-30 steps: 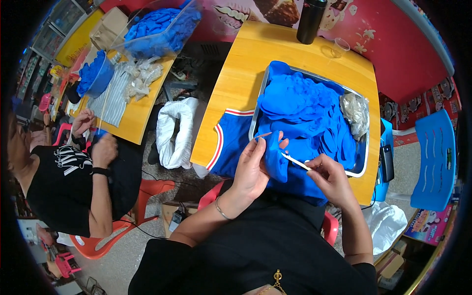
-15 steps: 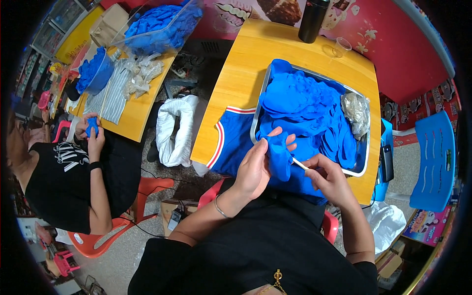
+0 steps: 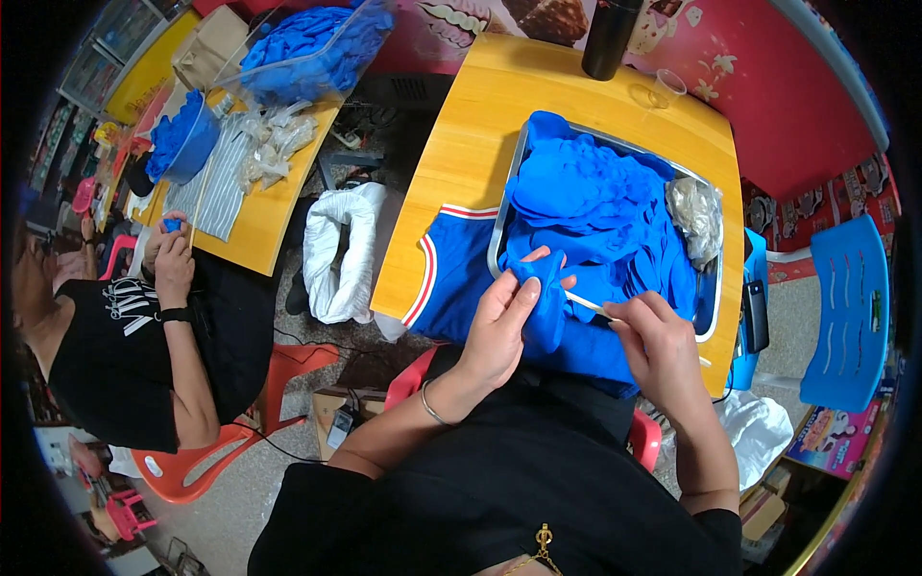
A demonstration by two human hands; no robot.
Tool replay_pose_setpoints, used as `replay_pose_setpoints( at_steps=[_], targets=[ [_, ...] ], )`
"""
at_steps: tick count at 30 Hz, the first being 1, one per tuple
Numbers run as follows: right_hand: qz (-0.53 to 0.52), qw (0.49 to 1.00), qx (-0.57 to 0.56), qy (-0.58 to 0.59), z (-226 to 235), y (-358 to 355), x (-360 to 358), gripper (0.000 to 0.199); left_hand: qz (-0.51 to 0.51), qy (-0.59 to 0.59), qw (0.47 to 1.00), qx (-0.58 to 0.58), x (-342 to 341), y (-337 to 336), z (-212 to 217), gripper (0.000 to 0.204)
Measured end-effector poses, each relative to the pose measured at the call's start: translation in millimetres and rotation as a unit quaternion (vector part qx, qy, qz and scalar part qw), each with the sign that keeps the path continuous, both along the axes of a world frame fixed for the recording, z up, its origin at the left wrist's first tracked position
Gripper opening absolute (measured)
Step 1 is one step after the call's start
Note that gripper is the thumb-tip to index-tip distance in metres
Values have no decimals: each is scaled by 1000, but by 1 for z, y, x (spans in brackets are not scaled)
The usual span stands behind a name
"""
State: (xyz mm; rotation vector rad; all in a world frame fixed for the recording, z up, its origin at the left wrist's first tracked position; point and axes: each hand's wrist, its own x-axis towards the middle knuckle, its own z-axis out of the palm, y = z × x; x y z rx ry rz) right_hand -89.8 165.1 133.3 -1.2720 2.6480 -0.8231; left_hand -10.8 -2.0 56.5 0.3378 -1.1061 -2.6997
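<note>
My left hand [image 3: 501, 328] pinches a small blue cloth-like piece [image 3: 545, 312], with the thumb pressed on its upper part and other fingers behind it. In my right hand [image 3: 655, 338] is a thin white stick [image 3: 584, 302], held by its right end between thumb and fingers. The stick's left end meets the right side of the blue piece; whether it goes inside, I cannot tell. Just beyond my hands stands a metal tray [image 3: 713, 317] heaped with flat blue pieces [image 3: 586, 197]. A blue jersey with red and white trim [image 3: 451, 264] lies under the tray's left side.
A clear bag [image 3: 693, 221] sits in the tray's right side. A black bottle [image 3: 612, 40] and a clear cup [image 3: 667, 86] stand at the table's far end. At left, a co-worker's hands [image 3: 171, 259] hold something blue. A white sack [image 3: 338, 254] stands between the tables.
My right hand has shifted slightly right and up, with more of the stick showing. My left thumb now presses over the blue piece. The co-worker's hands have closed further around their blue piece.
</note>
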Motion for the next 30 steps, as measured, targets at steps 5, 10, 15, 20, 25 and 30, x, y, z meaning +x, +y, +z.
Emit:
replay_pose_setpoints(
  at_steps=[5, 10, 15, 20, 25, 30],
  targets=[
    [-5, 989, -48, -141, -9, 0, -1, 15, -42, 7, 999, 6, 0, -4, -1, 40],
    [-24, 987, -79, -141, -19, 1, -2, 15, -35, -13, 997, 75, -3, -1, 7, 36],
    [-10, 996, -2, -88, 7, 10, -17, 15, -46, -41, 989, 132, -2, -2, 2, 36],
    [22, 998, 37, -41, 17, 9, -24, 19, -60, -27, 984, 163, -5, 3, 6, 37],
    [31, 998, 21, -48, 18, 6, -25, 16, -71, -22, 981, 178, -4, 6, 12, 41],
    [36, 998, 59, -5, 23, 2, -23, 13, -24, -32, 989, 144, -4, 8, 10, 41]
  ],
)
